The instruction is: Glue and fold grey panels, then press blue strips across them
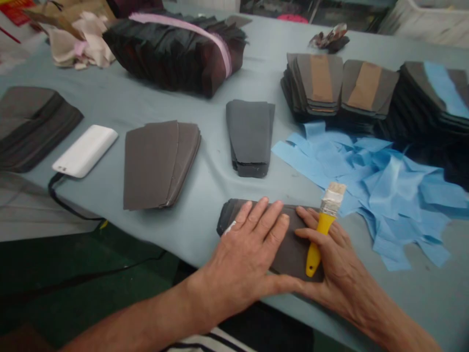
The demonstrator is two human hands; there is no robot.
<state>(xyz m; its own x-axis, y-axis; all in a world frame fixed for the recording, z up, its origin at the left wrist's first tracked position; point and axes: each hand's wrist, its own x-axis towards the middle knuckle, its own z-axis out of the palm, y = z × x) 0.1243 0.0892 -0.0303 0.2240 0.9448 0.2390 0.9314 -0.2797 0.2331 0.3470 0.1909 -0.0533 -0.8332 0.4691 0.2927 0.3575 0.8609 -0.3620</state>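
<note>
Close to the table's front edge lies a stack of dark grey-brown cut pieces [293,249]. My left hand [249,249] rests flat on its top, fingers stretched out and a white smear on one finger. At the stack's right end, my right hand [330,254] holds a yellow-handled paintbrush [318,242] between its fingers, bristles pointing up and away. The same hand also touches the stack's top and near edge. Beyond my hands lie a small stack of dark grey tapered pieces [251,132] and, to the left, a stack of brown-grey pieces [157,164].
Loose light-blue strips [395,190] spread at the right. Behind them stand banded stacks [361,90]. A large dark bundle with a pink band [179,54] lies at the back. A white power bank [86,150] with a black cable lies left, beside another dark stack [32,127].
</note>
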